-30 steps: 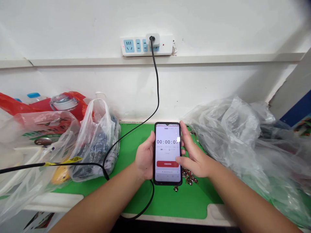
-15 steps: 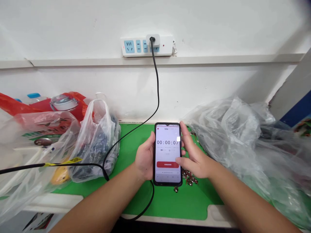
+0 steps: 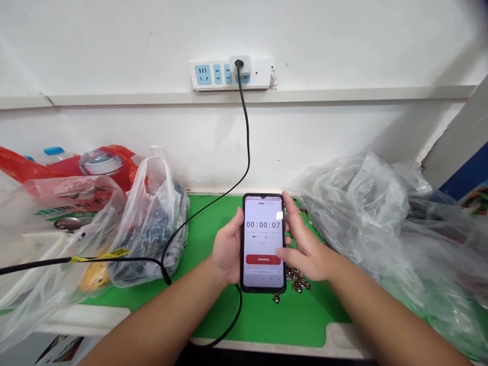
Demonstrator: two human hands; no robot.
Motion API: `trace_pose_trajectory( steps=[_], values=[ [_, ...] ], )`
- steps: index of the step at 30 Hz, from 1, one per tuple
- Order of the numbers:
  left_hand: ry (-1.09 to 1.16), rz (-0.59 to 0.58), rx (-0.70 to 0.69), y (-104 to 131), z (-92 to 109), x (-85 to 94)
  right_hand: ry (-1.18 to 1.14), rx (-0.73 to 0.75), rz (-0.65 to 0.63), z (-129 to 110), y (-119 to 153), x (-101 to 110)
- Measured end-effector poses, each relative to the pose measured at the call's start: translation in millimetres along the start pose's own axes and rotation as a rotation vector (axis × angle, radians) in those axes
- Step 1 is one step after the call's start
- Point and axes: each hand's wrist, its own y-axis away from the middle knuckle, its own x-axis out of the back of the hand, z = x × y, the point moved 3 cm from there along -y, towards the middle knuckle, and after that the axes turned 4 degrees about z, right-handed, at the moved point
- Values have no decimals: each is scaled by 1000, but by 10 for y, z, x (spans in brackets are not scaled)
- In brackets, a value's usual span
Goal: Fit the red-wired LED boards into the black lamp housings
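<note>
We hold the phone (image 3: pixel 263 241), long axis away from us | left hand (image 3: pixel 229 249): curled round its left edge | right hand (image 3: pixel 308 250): curled round its right, thumb at the red button (image 3: pixel 262 260)

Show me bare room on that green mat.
Free: green mat right of the cable, between small metal parts and the white front edge; also between cable and left hand. Crowded: left, bags; right, clear plastic; centre, the phone.

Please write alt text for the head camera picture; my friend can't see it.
A left hand and right hand hold a phone reading 00:00:07, the right thumb at its red button, over a green tabletop. Clear plastic bags lie on both sides; a black cable hangs from a white power strip behind.
</note>
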Motion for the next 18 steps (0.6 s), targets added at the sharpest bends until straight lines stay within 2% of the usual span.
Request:
trace_pose_trajectory(
  steps=[18],
  values=[
    [18,-25,9,4,-2,-9,32,24,-4,-10,-1,6]
  ],
)
